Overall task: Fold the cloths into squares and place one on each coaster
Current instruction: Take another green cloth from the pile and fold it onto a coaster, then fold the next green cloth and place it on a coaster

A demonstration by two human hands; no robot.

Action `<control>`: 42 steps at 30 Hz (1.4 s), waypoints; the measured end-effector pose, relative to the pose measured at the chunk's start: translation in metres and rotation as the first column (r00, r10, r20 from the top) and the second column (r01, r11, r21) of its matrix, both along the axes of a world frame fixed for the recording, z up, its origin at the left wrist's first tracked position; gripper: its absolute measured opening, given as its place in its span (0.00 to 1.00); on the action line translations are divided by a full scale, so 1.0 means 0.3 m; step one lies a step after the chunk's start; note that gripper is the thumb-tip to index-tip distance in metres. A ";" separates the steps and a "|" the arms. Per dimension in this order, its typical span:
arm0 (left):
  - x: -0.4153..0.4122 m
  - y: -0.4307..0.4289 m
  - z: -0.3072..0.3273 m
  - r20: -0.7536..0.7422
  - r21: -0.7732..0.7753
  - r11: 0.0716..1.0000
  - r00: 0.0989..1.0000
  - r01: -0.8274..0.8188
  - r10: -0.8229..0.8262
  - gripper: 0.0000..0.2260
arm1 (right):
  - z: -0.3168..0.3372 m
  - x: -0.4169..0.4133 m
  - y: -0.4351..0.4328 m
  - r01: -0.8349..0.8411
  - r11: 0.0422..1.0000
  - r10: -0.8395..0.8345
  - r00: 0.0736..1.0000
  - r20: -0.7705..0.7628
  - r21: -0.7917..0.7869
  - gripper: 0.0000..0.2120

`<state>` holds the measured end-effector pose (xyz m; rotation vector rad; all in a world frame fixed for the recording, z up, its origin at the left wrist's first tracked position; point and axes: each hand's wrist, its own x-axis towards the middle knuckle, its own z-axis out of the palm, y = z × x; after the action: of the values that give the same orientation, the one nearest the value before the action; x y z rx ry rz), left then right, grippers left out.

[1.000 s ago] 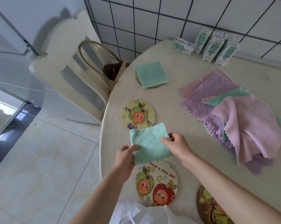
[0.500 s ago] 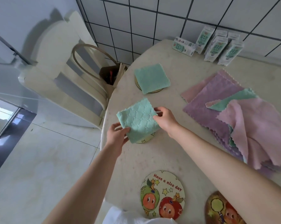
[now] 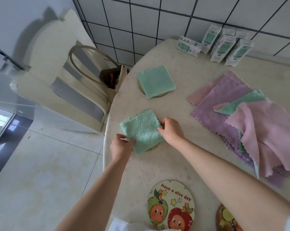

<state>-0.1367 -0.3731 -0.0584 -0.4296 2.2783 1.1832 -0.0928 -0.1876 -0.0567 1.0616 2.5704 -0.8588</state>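
Pinching folded green cloth (image 3: 141,130) at 7 o'clock corner with left hand (image 3: 121,145), at 3 o'clock edge with right hand (image 3: 171,130). Laid over coaster (image 3: 152,147), rim exposed at 5 o'clock.

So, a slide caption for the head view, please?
The left hand and right hand hold a folded green cloth on a coaster; a second green cloth covers the far coaster.

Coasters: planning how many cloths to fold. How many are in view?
4. Far coaster under the placed green cloth; middle coaster peeking from under the held green cloth; bare coaster nearest; fourth coaster bottom right, partly behind the forearm. Cloth pile may hide more.
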 end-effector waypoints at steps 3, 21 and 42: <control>0.006 -0.021 0.003 -0.064 -0.071 0.992 0.992 0.108 -0.112 0.16 | 0.006 0.037 0.018 0.031 0.999 -0.030 1.000 0.008 -0.014 0.11; 0.310 0.216 0.112 -0.324 -0.456 0.698 0.627 0.552 -0.708 0.12 | 0.065 0.694 0.306 0.149 0.987 -0.150 0.989 0.006 0.062 0.08; 0.751 0.812 0.109 -0.331 -0.538 0.218 0.034 0.814 -0.943 0.19 | 0.068 1.021 0.588 0.106 0.956 -0.108 0.994 -0.006 0.272 0.10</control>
<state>0.0885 -0.1293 -0.0258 1.4756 2.3481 0.3218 0.2134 -0.0110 -0.0363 1.2864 2.6998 -0.5291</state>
